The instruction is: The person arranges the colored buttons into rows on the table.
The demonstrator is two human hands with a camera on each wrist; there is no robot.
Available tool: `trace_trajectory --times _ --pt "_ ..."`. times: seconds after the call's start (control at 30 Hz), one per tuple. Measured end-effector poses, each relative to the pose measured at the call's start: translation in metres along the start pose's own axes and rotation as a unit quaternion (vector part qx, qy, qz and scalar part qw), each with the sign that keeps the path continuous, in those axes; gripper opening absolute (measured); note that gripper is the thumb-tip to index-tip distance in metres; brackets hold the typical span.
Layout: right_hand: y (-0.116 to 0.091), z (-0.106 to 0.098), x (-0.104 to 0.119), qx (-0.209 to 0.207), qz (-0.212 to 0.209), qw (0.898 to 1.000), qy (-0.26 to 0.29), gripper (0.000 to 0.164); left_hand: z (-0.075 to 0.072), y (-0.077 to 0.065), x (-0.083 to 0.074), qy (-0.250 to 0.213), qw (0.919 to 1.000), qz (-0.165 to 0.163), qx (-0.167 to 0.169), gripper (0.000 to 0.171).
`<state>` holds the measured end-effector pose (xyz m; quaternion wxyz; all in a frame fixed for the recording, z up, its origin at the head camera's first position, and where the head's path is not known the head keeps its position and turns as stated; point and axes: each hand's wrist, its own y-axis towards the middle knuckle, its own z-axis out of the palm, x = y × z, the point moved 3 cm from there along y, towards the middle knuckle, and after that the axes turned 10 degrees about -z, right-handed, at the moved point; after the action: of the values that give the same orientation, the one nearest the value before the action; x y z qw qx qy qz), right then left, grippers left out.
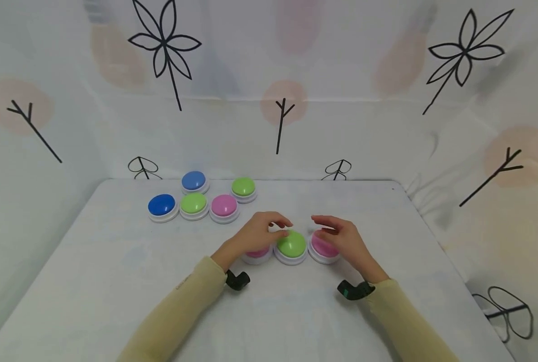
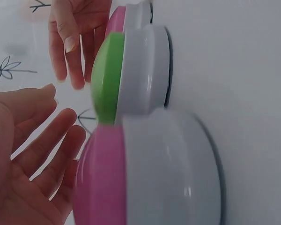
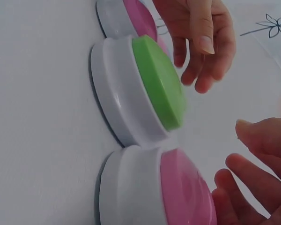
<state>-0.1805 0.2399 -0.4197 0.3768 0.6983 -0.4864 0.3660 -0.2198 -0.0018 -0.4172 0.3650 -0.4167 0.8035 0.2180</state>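
Three round push buttons with white bases stand side by side in front of me. A green button (image 1: 292, 245) sits in the middle, with a pink button (image 1: 257, 254) on its left and another pink button (image 1: 324, 247) on its right. My left hand (image 1: 260, 232) hovers over the left pink button, partly covering it in the head view, its fingers relaxed and holding nothing. Over the right pink button is my right hand (image 1: 346, 243), fingers loosely bent, nothing gripped. In the left wrist view, daylight shows between the left fingers and the green dome (image 2: 107, 77).
Farther back on the left of the white table (image 1: 115, 271) stands a group of similar buttons: a dark blue button (image 1: 162, 205), a lighter blue button (image 1: 194, 180), two green ones and a pink button (image 1: 224, 206). Patterned cloth (image 1: 232, 136) hangs behind the table.
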Motion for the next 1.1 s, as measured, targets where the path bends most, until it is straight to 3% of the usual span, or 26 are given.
trace_trajectory --times 0.13,0.37,0.53,0.7,0.87,1.1 --pt "0.009 0.010 0.005 0.006 0.011 1.000 0.003 0.042 -0.016 -0.010 0.011 0.002 0.9997 -0.016 -0.019 0.026" --pt "0.028 0.031 0.018 0.022 -0.022 0.999 0.028 0.039 -0.050 -0.033 0.033 0.005 0.9961 -0.067 -0.058 0.028" --pt "0.042 0.051 0.026 0.037 -0.022 0.997 0.060 0.038 -0.072 -0.052 0.051 -0.003 0.9906 -0.096 -0.097 0.028" --pt "0.059 0.071 0.032 0.050 -0.049 0.996 0.055 0.036 -0.091 -0.069 0.068 -0.005 0.9831 -0.124 -0.134 0.029" --pt "0.078 0.091 0.038 0.056 -0.069 0.994 0.060 0.034 -0.104 -0.078 0.083 -0.013 0.9774 -0.144 -0.155 0.034" --pt "0.102 0.118 0.040 0.073 -0.079 0.991 0.079 0.032 -0.109 -0.081 0.100 -0.023 0.9725 -0.156 -0.171 0.037"
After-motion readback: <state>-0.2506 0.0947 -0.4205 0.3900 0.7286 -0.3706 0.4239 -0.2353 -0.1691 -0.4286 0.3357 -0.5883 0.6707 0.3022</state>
